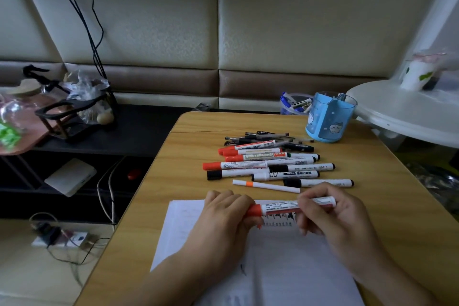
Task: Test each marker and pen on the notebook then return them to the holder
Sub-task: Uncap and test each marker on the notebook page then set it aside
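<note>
I hold a red-capped whiteboard marker [285, 206] level above the open notebook [285, 268]. My left hand [223, 216] grips its red cap end. My right hand [332, 216] pinches the white barrel near its other end. Scribbled test marks show on the page just under the marker. Farther back on the wooden table [188, 146] lie several red and black markers [263, 164], a thin white pen with an orange band [265, 186] and a cluster of dark pens [270, 138]. The blue holder [327, 119] stands at the table's far right corner.
A clear cup with blue pens [294, 104] sits behind the holder. A white round tray [407, 109] with a paper cup overhangs at the right. To the left is a dark shelf with a black wire stand [72, 114], cables and a power strip [59, 240].
</note>
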Motion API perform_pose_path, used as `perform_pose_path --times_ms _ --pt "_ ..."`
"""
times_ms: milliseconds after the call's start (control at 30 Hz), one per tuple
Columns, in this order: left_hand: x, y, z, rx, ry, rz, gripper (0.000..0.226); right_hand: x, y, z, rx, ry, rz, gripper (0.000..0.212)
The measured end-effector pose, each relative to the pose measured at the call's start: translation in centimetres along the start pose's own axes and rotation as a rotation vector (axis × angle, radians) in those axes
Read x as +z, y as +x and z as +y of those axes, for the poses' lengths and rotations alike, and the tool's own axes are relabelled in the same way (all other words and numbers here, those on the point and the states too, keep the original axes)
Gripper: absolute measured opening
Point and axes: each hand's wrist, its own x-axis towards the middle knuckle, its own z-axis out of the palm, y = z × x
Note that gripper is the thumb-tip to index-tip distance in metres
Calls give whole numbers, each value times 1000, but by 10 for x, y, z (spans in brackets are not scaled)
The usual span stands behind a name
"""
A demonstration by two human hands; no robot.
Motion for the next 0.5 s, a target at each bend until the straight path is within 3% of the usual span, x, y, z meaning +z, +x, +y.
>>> perform_pose_path --times_ms 133,200,367,500 --pt "1 0 1 0 -10 -16 26 -3 -1 3 31 -25 -15 46" --pt "-1 1 2 19 2 -27 26 -4 -2 2 38 -40 -27 53" --pt "-10 2 7 44 31 -67 18 0 -4 -14 -55 -65 -60 21" --pt "-16 5 8 98 17 -90 22 10 -9 -12 -107 -67 -22 21"
